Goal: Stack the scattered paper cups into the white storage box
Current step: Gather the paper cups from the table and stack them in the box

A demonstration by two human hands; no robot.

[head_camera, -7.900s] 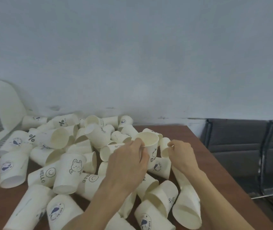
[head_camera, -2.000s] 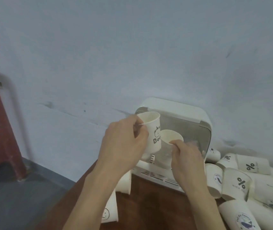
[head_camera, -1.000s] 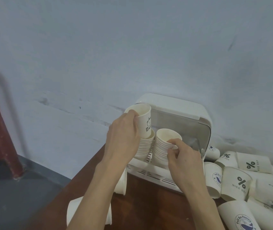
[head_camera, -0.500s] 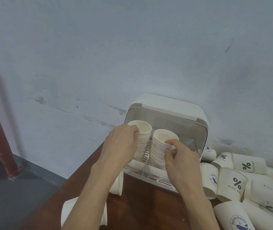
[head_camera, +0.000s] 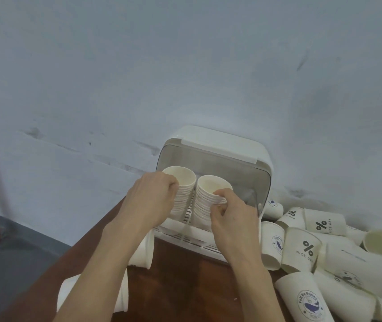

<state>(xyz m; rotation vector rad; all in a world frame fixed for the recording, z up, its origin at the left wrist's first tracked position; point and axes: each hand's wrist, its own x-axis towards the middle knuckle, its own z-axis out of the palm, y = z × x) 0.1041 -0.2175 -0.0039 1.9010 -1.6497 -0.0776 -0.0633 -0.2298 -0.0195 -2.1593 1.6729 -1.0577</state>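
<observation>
Both cups now seated; left hand (head_camera: 153, 201) grips left stack (head_camera: 183, 194); right hand (head_camera: 234, 219) pinches right stack (head_camera: 208, 196).

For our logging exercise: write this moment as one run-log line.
left hand: grips left stack | right hand: pinches right stack | both stacks in box | loose cups: remain

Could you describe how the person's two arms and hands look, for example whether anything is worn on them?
Both forearms are bare up to the bottom edge of the picture: no sleeve shows. The left hand and the right hand wear no glove, and no ring, watch or bracelet is visible. No marking shows on either arm.
</observation>
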